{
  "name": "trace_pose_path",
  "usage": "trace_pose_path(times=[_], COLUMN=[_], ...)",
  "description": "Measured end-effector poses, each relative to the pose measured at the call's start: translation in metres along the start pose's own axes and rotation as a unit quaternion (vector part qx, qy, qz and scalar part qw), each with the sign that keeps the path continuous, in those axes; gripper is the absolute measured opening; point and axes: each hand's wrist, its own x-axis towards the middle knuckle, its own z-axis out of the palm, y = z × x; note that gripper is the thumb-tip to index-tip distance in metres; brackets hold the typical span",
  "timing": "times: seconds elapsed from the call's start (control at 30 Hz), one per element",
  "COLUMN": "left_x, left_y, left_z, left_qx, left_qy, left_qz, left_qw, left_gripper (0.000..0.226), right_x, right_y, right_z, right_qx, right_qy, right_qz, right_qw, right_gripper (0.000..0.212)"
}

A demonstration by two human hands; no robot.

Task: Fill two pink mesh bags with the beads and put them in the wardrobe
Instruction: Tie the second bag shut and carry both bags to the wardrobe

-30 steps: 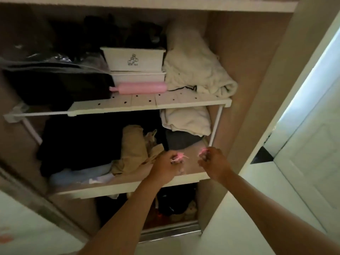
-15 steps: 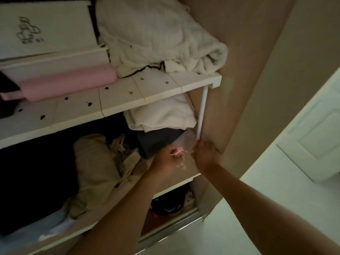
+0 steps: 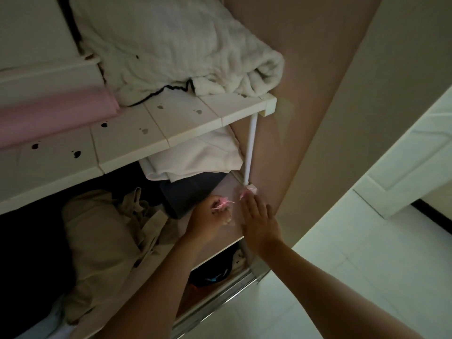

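Pink mesh bag (image 3: 250, 191) on shelf (image 3: 227, 189), second bag (image 3: 223, 203) in left hand (image 3: 210, 217)

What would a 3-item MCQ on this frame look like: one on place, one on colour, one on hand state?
1. Where does the bag by the right hand sit?
A. on the upper rack
B. on the shelf at the foot of the white post
C. on the floor

2. What colour is the roll on the upper rack?
A. pink
B. blue
C. green

3. How is the left hand?
A. open and flat
B. out of view
C. closed on a bag

Key:
1 B: the bag lies on the shelf at the base of the post, just past the fingertips of the right hand.
2 A: the roll on the rack is pink.
3 C: the left hand has its fingers curled on the other bag, pink ties sticking out.
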Motion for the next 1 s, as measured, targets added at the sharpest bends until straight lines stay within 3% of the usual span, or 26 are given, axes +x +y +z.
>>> trace_pose_path(times=[0.2, 0.37, 0.53, 0.73, 0.9, 1.0], left_x=[-0.004, -0.017, -0.043, -0.093, -0.143, -0.175], left_y=[-0.009, 0.011, 0.061, 0.129, 0.186, 0.224], left_z=[0.003, -0.004, -0.009, -0.011, -0.018, -0.021], left_qx=[-0.009, -0.026, -0.028, -0.062, -0.022, -0.022], left_qy=[-0.013, -0.034, 0.014, 0.091, 0.133, 0.162], left_qz=[0.011, 0.003, 0.065, 0.154, 0.236, 0.293], left_qw=[1.0, 0.999, 0.997, 0.982, 0.962, 0.942], left_gripper=[0.021, 0.022, 0.016, 0.015, 0.05, 0.051], right_x=[0.007, -0.003, -0.022, -0.056, -0.082, -0.098], right_y=[-0.005, 0.0, -0.002, 0.002, 0.013, 0.018], right_z=[-0.009, -0.037, -0.107, -0.197, -0.26, -0.299], right_qx=[-0.008, 0.121, 0.394, 0.471, 0.487, 0.519], right_qy=[-0.023, 0.031, 0.034, 0.082, 0.147, 0.165], right_qz=[0.014, -0.038, -0.023, -0.119, -0.185, -0.209], right_qw=[1.0, 0.992, 0.918, 0.87, 0.841, 0.812], right_gripper=[0.076, 0.075, 0.049, 0.039, 0.036, 0.036])
